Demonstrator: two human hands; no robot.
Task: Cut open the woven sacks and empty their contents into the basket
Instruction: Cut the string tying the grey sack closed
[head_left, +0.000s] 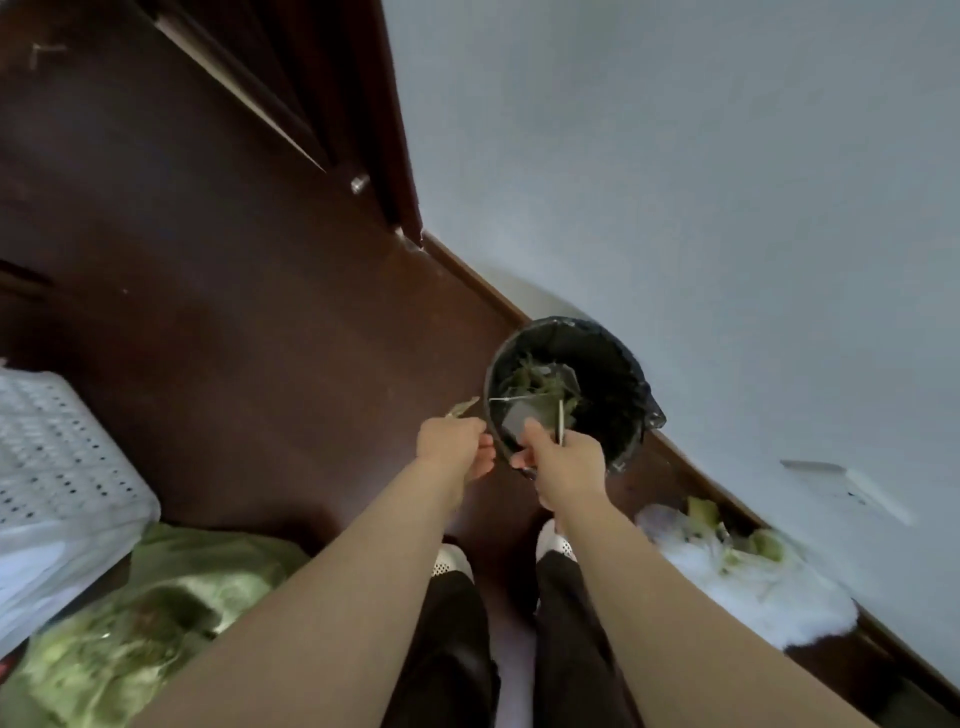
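Note:
My right hand (563, 465) grips a thin metal cutting tool (561, 423); blur hides its exact shape. It is held over the near rim of a black bin (618, 374) lined with a black bag, with green leaves (540, 387) inside. Just left of the bin's rim, my left hand (454, 447) pinches a pale green scrap (463, 408). A green woven sack (156, 613) full of leafy vegetables lies on the floor at lower left. The white perforated basket (62, 467) stands at the left edge, above the sack.
A white bag (748, 582) with green vegetable pieces lies against the wall at right. My feet in white shoes (452, 564) stand on the dark brown floor below the bin. The pale wall runs along the right, and a dark wooden door stands at the top.

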